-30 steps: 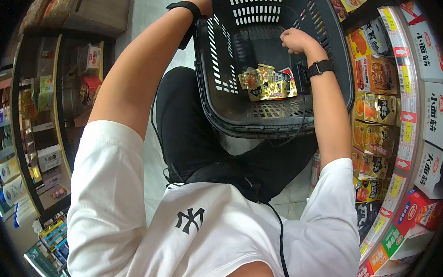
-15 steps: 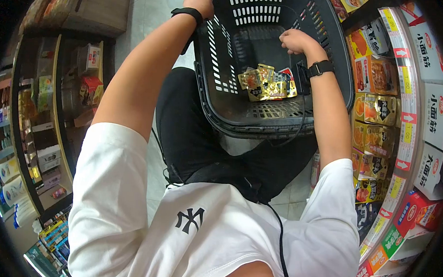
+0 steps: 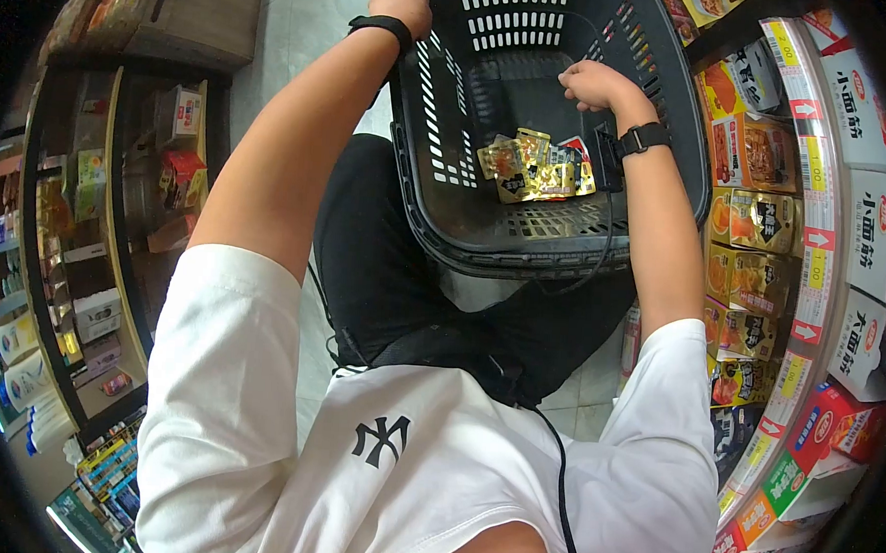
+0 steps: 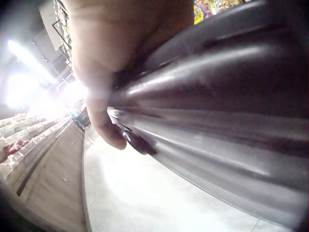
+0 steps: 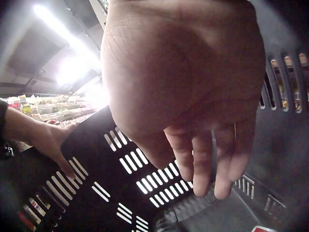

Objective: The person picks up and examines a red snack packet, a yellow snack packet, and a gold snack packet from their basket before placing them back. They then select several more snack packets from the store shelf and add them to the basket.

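Note:
A black basket (image 3: 511,230) stands in front of the person, with several gold food packets (image 3: 544,172) and a partly covered red-and-white one on its floor. At its upper-left rim, the left hand (image 3: 404,6) grips the edge; the left wrist view shows that hand (image 4: 113,58) with fingers bent round the dark rim (image 4: 217,82). Inside the basket, above the packets, hangs the right hand (image 3: 595,85), holding nothing. In the right wrist view, this hand (image 5: 188,82) has its fingers loosely extended downward, touching nothing visible.
Shelves of packaged snacks (image 3: 757,218) and boxes stand close to the basket's right side. On the left is a shelf unit (image 3: 113,259) with assorted goods. A black cable (image 3: 607,235) hangs from the right wrist over the basket's near edge.
The left hand and forearm have shifted slightly to the right along with small movement at the basket's left edge. The right hand and packets have hardly moved.

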The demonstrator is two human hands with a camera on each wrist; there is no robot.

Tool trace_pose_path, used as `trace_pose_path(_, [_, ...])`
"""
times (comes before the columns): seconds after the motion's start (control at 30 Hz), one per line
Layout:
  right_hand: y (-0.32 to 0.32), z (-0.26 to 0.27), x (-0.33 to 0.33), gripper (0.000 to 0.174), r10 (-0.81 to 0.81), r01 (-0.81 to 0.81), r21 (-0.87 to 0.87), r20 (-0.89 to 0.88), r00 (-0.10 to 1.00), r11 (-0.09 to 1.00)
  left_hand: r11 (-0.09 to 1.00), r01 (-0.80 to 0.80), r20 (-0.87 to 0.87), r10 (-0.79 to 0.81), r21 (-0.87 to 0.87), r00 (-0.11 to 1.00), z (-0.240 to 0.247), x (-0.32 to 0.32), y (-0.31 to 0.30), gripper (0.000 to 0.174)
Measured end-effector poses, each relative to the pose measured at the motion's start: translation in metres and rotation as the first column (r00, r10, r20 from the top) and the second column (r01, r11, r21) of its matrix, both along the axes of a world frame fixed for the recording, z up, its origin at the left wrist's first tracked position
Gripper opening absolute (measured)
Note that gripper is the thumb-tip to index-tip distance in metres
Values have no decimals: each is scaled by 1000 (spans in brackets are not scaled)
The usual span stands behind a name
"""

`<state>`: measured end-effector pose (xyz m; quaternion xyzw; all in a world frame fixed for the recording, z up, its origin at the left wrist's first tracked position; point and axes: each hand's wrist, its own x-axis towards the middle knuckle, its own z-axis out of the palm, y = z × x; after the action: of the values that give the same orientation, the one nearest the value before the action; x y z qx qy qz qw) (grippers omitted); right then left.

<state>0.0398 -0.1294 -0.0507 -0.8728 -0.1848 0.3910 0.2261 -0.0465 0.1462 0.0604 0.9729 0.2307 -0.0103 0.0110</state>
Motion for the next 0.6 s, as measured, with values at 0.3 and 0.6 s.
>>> trace_pose_path(0.3, [4,5,-7,48,20,-20,69,2,1000,997,1000,-13,-29,13,7,1000,1,0,-1,124])
trace_pose_path(0.6, [4,7,-10,49,17,-17,79,2,1000,997,999,-14,-52,17,52,998,0,2,-2,126])
